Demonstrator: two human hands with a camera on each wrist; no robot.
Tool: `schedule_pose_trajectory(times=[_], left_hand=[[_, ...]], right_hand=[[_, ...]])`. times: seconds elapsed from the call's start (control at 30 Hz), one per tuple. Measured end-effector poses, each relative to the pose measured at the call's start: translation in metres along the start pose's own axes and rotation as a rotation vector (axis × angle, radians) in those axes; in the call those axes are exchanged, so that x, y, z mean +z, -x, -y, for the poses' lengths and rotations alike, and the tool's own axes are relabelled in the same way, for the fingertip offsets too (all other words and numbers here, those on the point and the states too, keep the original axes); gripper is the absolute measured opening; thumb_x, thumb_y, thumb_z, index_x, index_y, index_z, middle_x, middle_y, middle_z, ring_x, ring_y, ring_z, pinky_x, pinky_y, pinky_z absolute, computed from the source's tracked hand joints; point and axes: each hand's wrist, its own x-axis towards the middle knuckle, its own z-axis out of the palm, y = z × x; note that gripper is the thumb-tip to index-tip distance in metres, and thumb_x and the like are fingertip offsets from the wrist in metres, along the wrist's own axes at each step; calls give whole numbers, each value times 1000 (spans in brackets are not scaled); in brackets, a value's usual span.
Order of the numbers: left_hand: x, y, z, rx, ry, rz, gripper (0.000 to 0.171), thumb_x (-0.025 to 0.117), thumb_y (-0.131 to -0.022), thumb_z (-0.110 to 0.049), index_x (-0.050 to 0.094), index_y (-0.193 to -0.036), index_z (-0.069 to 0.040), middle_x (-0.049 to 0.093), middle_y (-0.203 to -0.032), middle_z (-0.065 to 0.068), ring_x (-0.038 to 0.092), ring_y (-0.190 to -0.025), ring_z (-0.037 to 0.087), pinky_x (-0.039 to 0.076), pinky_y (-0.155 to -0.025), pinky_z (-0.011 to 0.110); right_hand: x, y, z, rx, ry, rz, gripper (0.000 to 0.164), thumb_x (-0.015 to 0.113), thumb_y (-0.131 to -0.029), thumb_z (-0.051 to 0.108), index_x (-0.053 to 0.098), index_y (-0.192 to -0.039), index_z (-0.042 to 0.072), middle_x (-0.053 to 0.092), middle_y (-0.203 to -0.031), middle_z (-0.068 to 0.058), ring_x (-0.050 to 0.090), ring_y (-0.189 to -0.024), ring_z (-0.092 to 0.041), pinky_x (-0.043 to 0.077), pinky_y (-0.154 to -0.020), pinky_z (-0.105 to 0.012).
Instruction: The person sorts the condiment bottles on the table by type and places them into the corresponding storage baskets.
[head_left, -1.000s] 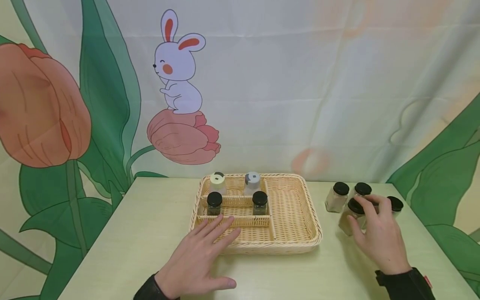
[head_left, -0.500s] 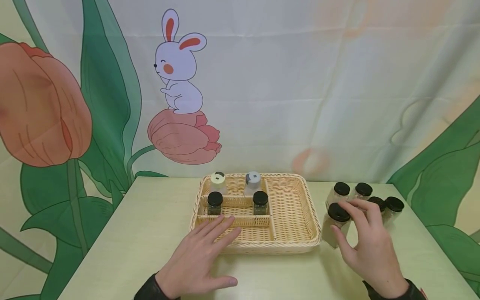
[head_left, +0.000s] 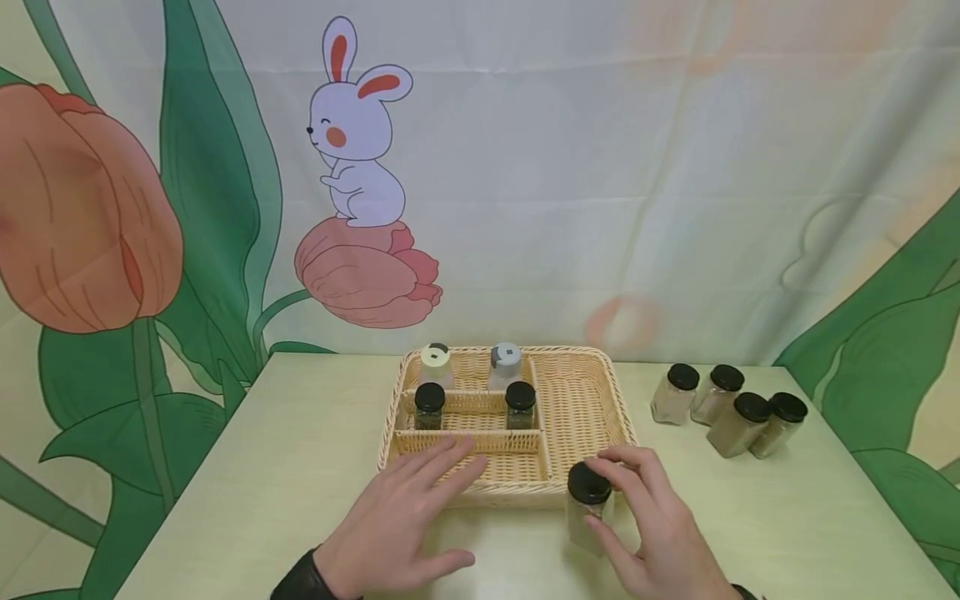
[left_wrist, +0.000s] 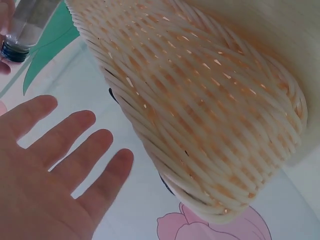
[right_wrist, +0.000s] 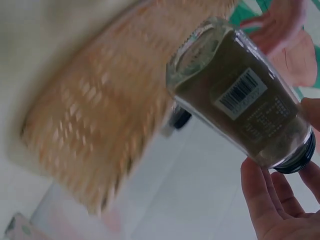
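Note:
My right hand [head_left: 660, 533] grips a glass spice jar [right_wrist: 240, 95] near its black lid, thumb on one side and fingers on the other. In the head view this jar hangs upright in front of the wicker basket's [head_left: 592, 497] right front corner. Brownish powder and a barcode label show in the right wrist view. Spread flat, my left hand [head_left: 405, 517] hovers at the basket's front rim, its fingers straight and holding nothing. Inside the basket, the middle compartment has two black-lidded jars, the left one [head_left: 430, 407] and the right one [head_left: 520, 407].
Two pale-topped bottles, one yellowish [head_left: 436, 365] and one grey [head_left: 506, 365], stand in the basket's back compartment. Several black-lidded jars [head_left: 738, 425] are grouped on the table [head_left: 810, 517] at the right. A printed curtain [head_left: 525, 183] hangs behind.
My right hand has lifted a spice jar from the group at the right and carried it left and toward me, to the basket's front. The left hand has stayed nearly still.

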Motion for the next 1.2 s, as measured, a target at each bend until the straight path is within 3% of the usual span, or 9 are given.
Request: schedule_pose_trajectory(times=[0.13,0.33,0.43,0.63,0.77,0.93,1.2], left_hand=[[0,-1,-4,13,83,-29,85,66,-91,-66,35,-162,-30,47,-160,-4,51,-144,17,54,-103,47],[-2,-7,-14,40,251,-117,72,72,-94,-52,44,-157,-29,56,-152,-5,57,-135,12,56,-102,39],[-3,-9,-19,56,307,-141,69,73,-94,-48,48,-155,-27,57,-149,-5,59,-133,11,56,-102,36],[-2,-13,-28,60,416,-139,68,79,-92,-40,50,-152,-28,57,-147,-10,59,-131,8,54,-104,30],[2,-18,-33,113,483,-183,68,84,-88,-29,54,-148,-21,59,-142,-7,62,-127,8,53,-104,25],[7,-24,-37,184,511,-236,63,83,-89,-26,56,-145,-16,62,-138,-2,63,-124,11,52,-103,23],[9,-25,-40,202,541,-259,59,83,-90,-25,59,-142,-14,64,-131,-1,65,-117,9,53,-100,21]], right_hand=[[15,6,9,35,-30,55,68,86,-86,25,55,-146,18,53,-138,-3,59,-118,-11,42,-100,-5],[35,10,17,-72,-117,12,58,71,-98,38,55,-143,6,54,-135,-10,60,-116,-14,45,-100,-9],[44,10,19,-131,-176,-16,58,71,-98,35,55,-141,-1,54,-132,-16,60,-114,-16,48,-98,-11],[51,10,24,-150,-210,-22,59,72,-98,34,54,-140,-3,54,-133,-16,61,-113,-16,50,-96,-12],[54,11,26,-150,-217,-27,60,68,-99,38,54,-139,-5,54,-133,-15,63,-110,-16,52,-93,-14],[58,14,28,-138,-264,-7,62,73,-97,32,52,-141,-5,52,-135,-15,63,-113,-17,54,-93,-17],[58,17,34,-114,-312,23,71,85,-87,17,48,-144,-5,52,-136,-15,62,-117,-17,55,-94,-19]])
